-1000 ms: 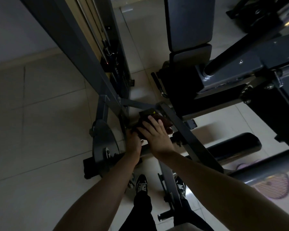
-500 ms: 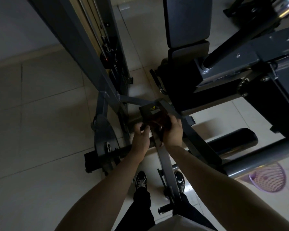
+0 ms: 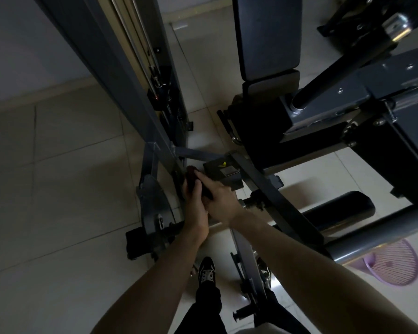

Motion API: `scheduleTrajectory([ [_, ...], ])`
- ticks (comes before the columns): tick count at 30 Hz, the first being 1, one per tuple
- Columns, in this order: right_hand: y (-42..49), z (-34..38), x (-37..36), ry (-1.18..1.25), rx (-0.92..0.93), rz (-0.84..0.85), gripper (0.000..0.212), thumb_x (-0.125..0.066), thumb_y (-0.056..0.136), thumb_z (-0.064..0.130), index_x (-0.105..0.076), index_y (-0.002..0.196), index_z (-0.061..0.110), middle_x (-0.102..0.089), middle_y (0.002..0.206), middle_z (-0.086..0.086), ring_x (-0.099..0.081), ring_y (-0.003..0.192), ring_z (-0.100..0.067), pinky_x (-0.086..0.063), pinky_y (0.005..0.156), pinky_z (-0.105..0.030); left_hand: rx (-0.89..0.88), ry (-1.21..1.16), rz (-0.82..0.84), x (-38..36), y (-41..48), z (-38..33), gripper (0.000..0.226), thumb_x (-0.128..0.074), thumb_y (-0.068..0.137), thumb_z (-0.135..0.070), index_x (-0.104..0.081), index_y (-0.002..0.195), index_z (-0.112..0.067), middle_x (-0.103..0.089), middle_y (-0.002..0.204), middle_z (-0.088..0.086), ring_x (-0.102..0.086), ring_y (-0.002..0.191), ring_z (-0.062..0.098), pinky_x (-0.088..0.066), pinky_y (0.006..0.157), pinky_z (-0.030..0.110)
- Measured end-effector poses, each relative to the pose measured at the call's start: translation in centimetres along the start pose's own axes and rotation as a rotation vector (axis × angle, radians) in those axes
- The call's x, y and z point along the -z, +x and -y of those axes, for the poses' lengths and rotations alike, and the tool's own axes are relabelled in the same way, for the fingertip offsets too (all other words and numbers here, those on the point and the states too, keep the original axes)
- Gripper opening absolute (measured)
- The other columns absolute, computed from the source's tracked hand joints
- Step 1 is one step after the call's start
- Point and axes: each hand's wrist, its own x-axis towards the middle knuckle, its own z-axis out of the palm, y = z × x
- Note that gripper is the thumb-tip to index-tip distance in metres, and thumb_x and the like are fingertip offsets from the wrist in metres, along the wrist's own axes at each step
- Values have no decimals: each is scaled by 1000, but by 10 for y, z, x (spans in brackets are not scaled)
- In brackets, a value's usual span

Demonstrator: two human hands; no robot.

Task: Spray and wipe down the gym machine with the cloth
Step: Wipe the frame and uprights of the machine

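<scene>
Both hands are meeting low on the machine [image 3: 135, 97], at the foot of its slanted grey post. The cloth [image 3: 191, 175], dark red, is lying against this post, just beside a black box [image 3: 221, 171] with a yellow label. The left hand [image 3: 195, 208] is gripping the cloth from below; its fingers [image 3: 188, 189] are curling round the cloth, and the top of the cloth is sticking out above them. The right hand [image 3: 223, 201] is reaching in from the right, and its fingers [image 3: 206, 180] are lying nearly straight over the cloth, the tips touching its upper part. The light is dim, so I cannot tell how much of the cloth is sitting between the two hands. Below, a shoe [image 3: 206, 270] is standing on the tiled floor [image 3: 58, 165].
</scene>
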Motion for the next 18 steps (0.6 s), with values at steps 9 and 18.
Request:
scheduleTrajectory([
  [9, 4, -35, 9, -238, -14, -454, 46, -46, 97, 27, -55, 141, 18, -49, 142, -9, -44, 124, -27, -39, 99, -44, 24, 293, -31, -20, 28, 16, 50, -46, 105, -43, -32, 153, -36, -50, 138, -2, -55, 116, 16, -48, 91, 33],
  [18, 7, -58, 19, 235, -242, -324, 54, -47, 103, 45, -37, 152, 24, -58, 137, -5, -56, 123, -15, -48, 98, -25, 343, 312, 29, -35, 103, -8, 37, -51, 104, -37, -51, 140, -40, -64, 128, 9, -64, 111, 30, -53, 96, 54],
])
